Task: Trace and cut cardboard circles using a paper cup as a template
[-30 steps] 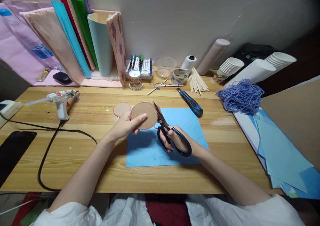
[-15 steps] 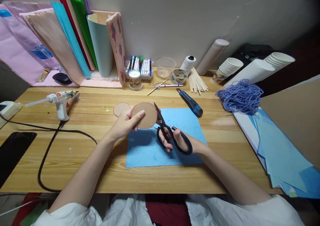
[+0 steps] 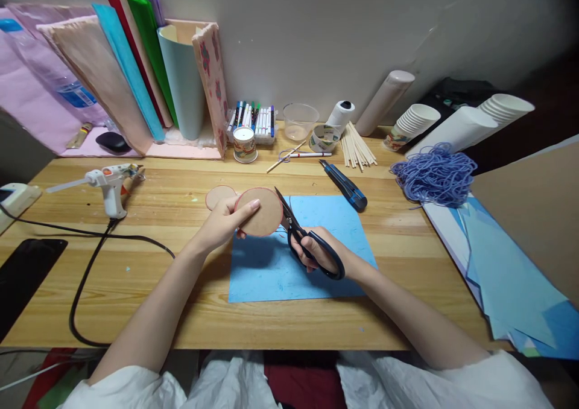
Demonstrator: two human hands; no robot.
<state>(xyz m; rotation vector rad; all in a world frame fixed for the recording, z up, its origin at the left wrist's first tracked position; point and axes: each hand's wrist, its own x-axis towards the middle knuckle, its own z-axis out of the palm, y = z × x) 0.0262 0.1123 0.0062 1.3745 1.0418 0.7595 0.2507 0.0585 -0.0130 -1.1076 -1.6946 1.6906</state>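
Between thumb and fingers, my left hand [image 3: 225, 221] pinches a round cardboard disc [image 3: 262, 216] with a red line along its rim. My right hand [image 3: 319, 249] is wrapped around the handles of black scissors [image 3: 294, 222]. The blades lie at the disc's right edge, pointing away from me. Beneath both hands is a blue sheet [image 3: 271, 276] with small thin scraps on it near the blades. A second cardboard disc [image 3: 220, 196] rests on the table just beyond my left hand, which partly covers it.
A box cutter [image 3: 344, 186] lies at the blue sheet's far right corner. To the left are a glue gun [image 3: 112, 189] with its black cord and a dark flat panel [image 3: 27, 282]. Blue string [image 3: 434, 174] is heaped at right. Markers [image 3: 253, 119] and wooden sticks [image 3: 356, 146] sit behind.
The scissor handles have come closer together as my right hand closed. The disc has shifted slightly left and down in my left hand.
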